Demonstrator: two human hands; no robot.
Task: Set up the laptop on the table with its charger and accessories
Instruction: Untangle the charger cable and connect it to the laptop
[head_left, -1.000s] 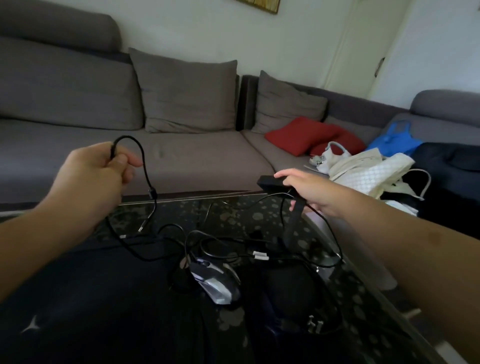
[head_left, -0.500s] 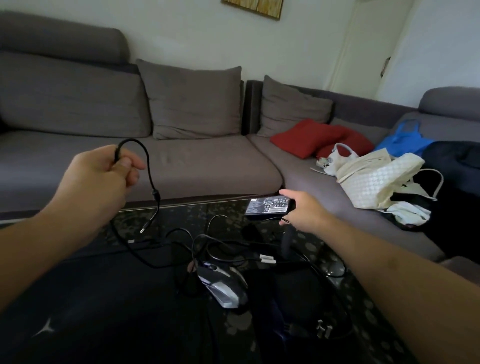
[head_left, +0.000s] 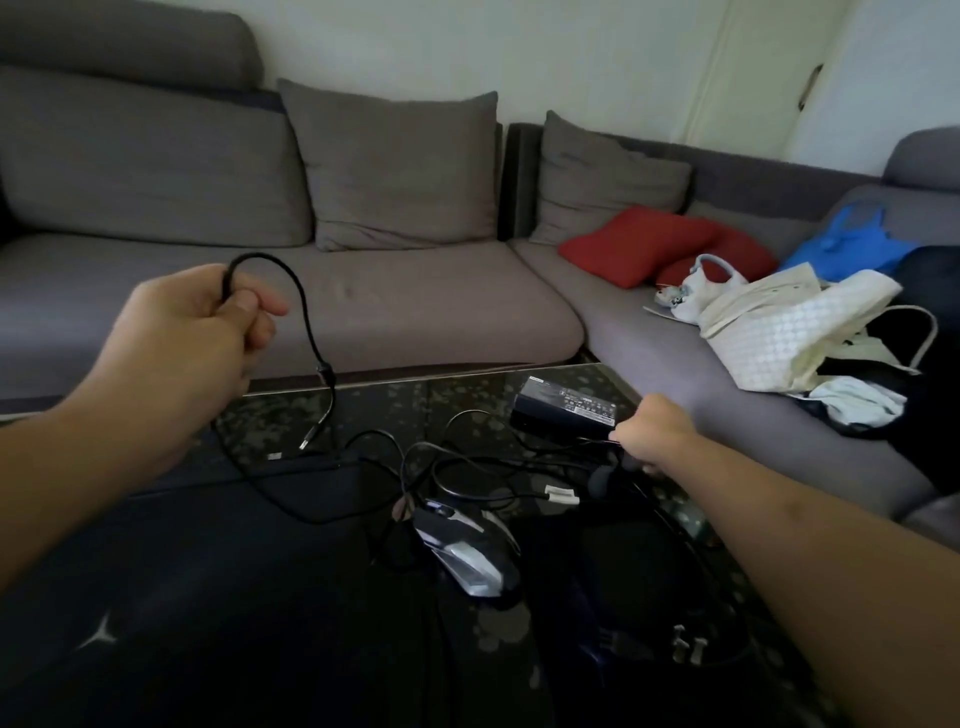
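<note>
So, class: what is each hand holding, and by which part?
Left hand pinches the black cable at its raised loop. Right hand grips a thin cord beside the charger brick.

place: home living room | grey corner sofa (head_left: 415, 312) (cushions (head_left: 400, 166), bags (head_left: 789, 332))

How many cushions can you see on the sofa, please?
4: two grey cushions against the backrest beside the corner, two red cushions on the right-hand seat. Bags could hide more.

Both hands curled: left (head_left: 189, 332) raised, right (head_left: 655, 431) low, forearms outstretched
</note>
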